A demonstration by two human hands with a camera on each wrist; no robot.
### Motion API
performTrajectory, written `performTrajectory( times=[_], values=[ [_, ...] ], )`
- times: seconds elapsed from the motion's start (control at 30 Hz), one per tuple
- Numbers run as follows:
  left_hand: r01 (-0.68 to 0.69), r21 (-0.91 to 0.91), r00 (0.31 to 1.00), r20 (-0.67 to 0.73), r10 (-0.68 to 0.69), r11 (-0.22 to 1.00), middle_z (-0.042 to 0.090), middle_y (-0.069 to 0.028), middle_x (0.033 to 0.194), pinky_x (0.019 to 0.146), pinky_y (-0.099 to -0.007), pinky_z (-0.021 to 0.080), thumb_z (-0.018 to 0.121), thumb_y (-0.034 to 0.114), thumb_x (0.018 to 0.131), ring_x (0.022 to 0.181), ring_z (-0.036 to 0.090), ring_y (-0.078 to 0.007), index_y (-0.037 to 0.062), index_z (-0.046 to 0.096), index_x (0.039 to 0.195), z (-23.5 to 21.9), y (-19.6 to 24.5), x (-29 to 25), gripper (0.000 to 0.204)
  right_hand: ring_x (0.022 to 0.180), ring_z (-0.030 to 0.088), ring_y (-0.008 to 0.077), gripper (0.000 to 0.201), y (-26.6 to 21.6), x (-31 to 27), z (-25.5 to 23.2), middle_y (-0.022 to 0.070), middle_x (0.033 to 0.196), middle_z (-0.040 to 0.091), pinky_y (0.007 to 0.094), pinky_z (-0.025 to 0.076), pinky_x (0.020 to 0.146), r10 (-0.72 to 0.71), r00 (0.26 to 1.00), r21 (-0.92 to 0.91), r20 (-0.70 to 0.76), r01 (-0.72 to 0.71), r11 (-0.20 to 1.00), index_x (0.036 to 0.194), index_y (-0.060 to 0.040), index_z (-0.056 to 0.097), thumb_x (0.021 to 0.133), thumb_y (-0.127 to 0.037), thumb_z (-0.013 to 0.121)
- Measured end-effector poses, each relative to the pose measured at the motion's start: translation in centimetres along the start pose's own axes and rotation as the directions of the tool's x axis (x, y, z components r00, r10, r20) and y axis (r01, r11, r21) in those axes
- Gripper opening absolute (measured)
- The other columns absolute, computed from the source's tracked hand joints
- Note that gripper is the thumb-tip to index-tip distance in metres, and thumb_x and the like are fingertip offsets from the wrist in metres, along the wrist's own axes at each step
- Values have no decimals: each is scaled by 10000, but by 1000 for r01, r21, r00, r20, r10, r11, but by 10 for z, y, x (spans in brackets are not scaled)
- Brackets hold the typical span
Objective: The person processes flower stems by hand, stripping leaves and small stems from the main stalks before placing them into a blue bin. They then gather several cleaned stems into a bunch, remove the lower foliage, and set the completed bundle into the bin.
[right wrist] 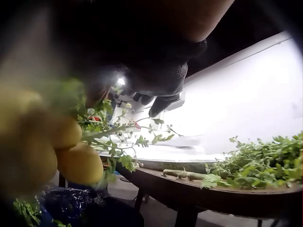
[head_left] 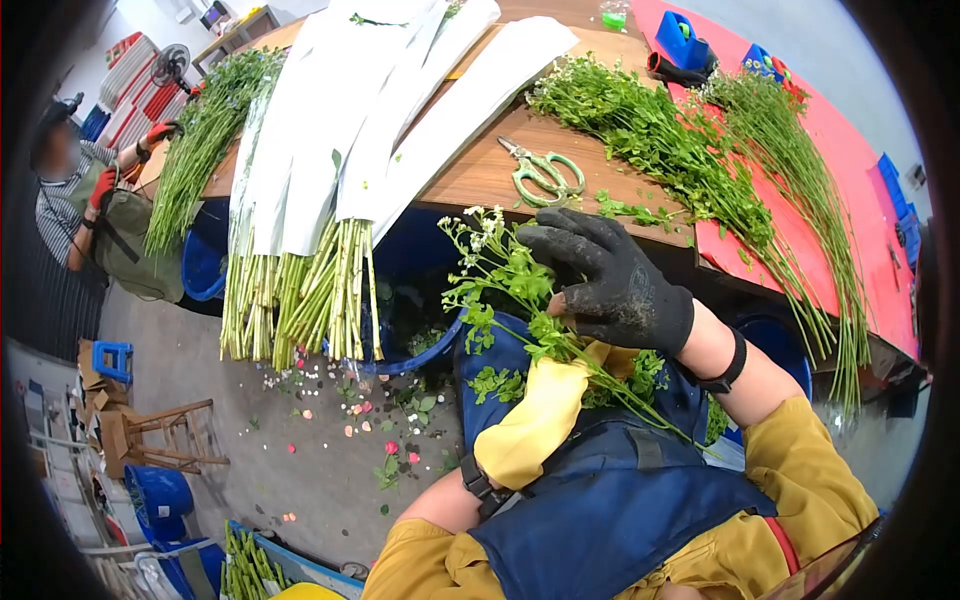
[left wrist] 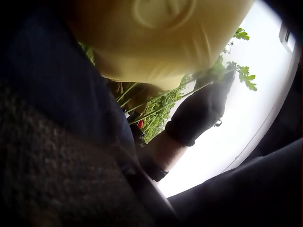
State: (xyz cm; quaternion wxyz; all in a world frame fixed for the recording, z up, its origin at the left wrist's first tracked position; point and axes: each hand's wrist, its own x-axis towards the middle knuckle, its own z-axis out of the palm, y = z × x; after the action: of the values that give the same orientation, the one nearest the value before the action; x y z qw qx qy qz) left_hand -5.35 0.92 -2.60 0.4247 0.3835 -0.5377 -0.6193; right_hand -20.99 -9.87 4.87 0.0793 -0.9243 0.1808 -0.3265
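Observation:
My left hand (head_left: pixel 535 415), in a yellow glove, grips a small bunch of leafy stems with tiny white flowers (head_left: pixel 510 270) in front of the apron. The flowering tops lean toward the table, and the cut ends (head_left: pixel 660 425) stick out toward my right arm. My right hand (head_left: pixel 612 285), in a dirty black glove with a bare thumb tip, is over the upper part of the bunch. Its fingers (right wrist: pixel 163 105) are loosely bent, apart from the thumb, beside the leaves. In the left wrist view, the yellow glove (left wrist: pixel 156 52) hides most of the grip.
Green-handled scissors (head_left: pixel 545 175) lie on the wooden table (head_left: pixel 480 160). White-wrapped bundles (head_left: pixel 330 130) overhang its edge at left. More flowering greenery (head_left: pixel 660 140) lies at right, partly on a red surface (head_left: pixel 850 180). Blue buckets (head_left: pixel 410 355) stand below; another person (head_left: pixel 90 200) works at far left.

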Motion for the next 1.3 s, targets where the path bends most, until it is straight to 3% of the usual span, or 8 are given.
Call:
performTrajectory(
  times=[0.07,0.2,0.37,0.77,0.93,1.07,1.17,1.3],
  values=[
    [316,-528,922,-25,-387,789,744,-194,1112,895,-382,605,607,28,998,1013,741,-270,-103,600,1238,10,1,7,274,1398,488,472,450,-1,3,0,203,1537,516,577,425,1090,16,1000,-38,8,-16,999,1128,-193,720,695,-117,816],
    [272,-696,922,-10,-387,664,766,-177,1087,818,-395,628,649,46,1013,931,761,-284,-66,666,1217,12,2,9,233,1342,543,443,286,1,-1,2,209,1440,590,558,450,1071,180,979,-158,-99,-194,968,972,-122,749,692,-94,801],
    [301,-653,904,-35,-426,695,747,-148,1188,845,-394,627,626,34,1020,1007,752,-270,-71,652,1293,10,16,9,294,1154,642,417,180,5,-15,12,188,1301,681,521,518,976,466,843,-27,-268,-490,871,862,-46,761,684,-67,779],
    [386,-580,898,57,-436,718,751,-187,1150,845,-387,626,681,147,1023,953,758,-283,-54,659,1295,20,7,12,338,1103,656,405,312,16,-10,0,207,1328,662,492,530,939,353,832,-148,-428,-450,881,1015,-66,724,751,-186,839],
    [319,-589,905,-43,-423,743,740,-94,1097,887,-370,597,623,24,1028,911,718,-212,9,676,1237,14,-5,12,216,1341,567,423,386,-28,-18,-26,176,1479,574,550,475,1036,24,995,-157,-101,-39,987,1173,-208,651,833,-282,819],
    [70,-832,990,-8,-138,551,704,-56,1191,938,-316,557,630,13,1016,1068,682,-173,54,631,1308,19,-42,11,294,1438,479,419,435,-48,-30,0,173,1567,514,581,429,1082,119,984,-171,135,-95,981,1082,-198,679,671,-261,808],
    [294,-515,951,74,-300,805,675,-47,1267,1004,-311,520,632,11,1005,1169,639,-153,78,588,1374,13,-6,6,378,1455,464,406,362,-35,-38,2,161,1571,510,573,430,1090,162,974,-212,159,-127,969,1002,-173,707,659,-262,784],
    [171,-587,981,173,-84,791,589,-85,1424,1075,-340,473,541,-38,987,1280,576,-172,17,526,1459,-2,17,9,476,1461,463,388,247,-30,-46,-3,141,1569,515,571,435,1096,192,969,-240,157,-151,959,932,-144,706,701,-224,743]
  ],
)
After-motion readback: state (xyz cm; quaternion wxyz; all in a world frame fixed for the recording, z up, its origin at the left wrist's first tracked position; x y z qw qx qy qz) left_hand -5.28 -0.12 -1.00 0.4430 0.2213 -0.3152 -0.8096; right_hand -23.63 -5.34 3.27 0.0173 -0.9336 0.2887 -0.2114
